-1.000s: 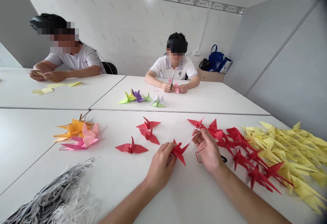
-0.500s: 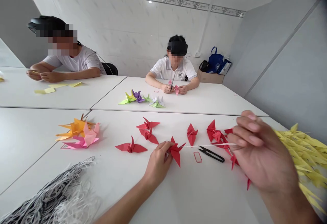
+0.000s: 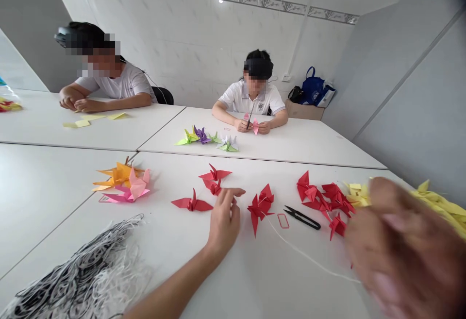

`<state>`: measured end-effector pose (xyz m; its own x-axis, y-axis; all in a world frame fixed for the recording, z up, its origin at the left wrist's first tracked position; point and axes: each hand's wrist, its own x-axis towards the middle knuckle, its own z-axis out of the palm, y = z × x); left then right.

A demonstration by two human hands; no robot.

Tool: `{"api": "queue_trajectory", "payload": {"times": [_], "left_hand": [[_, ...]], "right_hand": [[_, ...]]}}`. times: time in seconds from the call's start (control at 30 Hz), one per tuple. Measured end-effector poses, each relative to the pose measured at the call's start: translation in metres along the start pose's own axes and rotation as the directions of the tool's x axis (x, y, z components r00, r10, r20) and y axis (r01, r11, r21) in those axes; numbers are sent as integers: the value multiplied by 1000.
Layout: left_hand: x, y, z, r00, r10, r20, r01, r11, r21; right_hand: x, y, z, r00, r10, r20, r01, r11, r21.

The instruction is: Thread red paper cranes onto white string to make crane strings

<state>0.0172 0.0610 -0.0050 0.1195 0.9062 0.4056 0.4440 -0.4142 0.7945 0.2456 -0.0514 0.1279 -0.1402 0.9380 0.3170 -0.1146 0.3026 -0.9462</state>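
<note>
Origami cranes (image 3: 260,207), white table (image 3: 255,275), tiled wall (image 3: 182,42), hand (image 3: 400,246) blurred

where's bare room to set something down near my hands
Bare tabletop lies between your left hand and the white string; more between the pink origami cranes and the black-and-white cords. Crowded: right, around the red cranes.

The right hand (image 3: 398,248) is blurred, so its grip is unclear
</note>
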Motion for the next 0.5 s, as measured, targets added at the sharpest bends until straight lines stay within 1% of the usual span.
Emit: {"api": "queue_trajectory", "payload": {"times": [0.03, 0.1, 0.13, 0.2, 0.23, 0.27, 0.3, 0.33, 0.37, 0.43, 0.5], "left_hand": [[1, 1, -2, 996, 14, -88, -13, 1000, 14], [4, 0, -5, 971, 24, -238, -14, 999, 42], [6, -2, -6, 958, 10, -287, 4, 999, 49], [9, -7, -7, 942, -51, -331, 68, 997, 40], [10, -10, -7, 939, -86, -333, 101, 994, 28], [11, -12, -6, 938, -117, -328, 128, 992, 13], [12, -14, -5, 937, -140, -319, 147, 989, -2], [12, -15, -5, 938, -153, -310, 156, 988, -16], [12, -15, -4, 940, -157, -302, 156, 987, -29], [12, -15, -4, 942, -152, -300, 145, 988, -47], [11, -14, -4, 939, -152, -307, 139, 988, -64]], "right_hand": [[9, 1, 8, 985, 72, 158, -75, 997, 10], [25, 9, 20, 941, 196, 274, -173, 979, -107], [32, 16, 23, 916, 243, 318, -200, 966, -163], [42, 34, 27, 866, 323, 383, -223, 933, -283], [44, 44, 27, 823, 380, 421, -227, 901, -369], [46, 54, 27, 788, 423, 447, -208, 867, -454], [46, 65, 26, 767, 443, 464, -168, 837, -521], [46, 74, 25, 766, 443, 465, -120, 810, -574], [46, 83, 24, 783, 425, 454, -71, 786, -614], [47, 99, 22, 836, 373, 403, -5, 738, -674], [50, 111, 20, 886, 330, 326, -3, 706, -708]]}}
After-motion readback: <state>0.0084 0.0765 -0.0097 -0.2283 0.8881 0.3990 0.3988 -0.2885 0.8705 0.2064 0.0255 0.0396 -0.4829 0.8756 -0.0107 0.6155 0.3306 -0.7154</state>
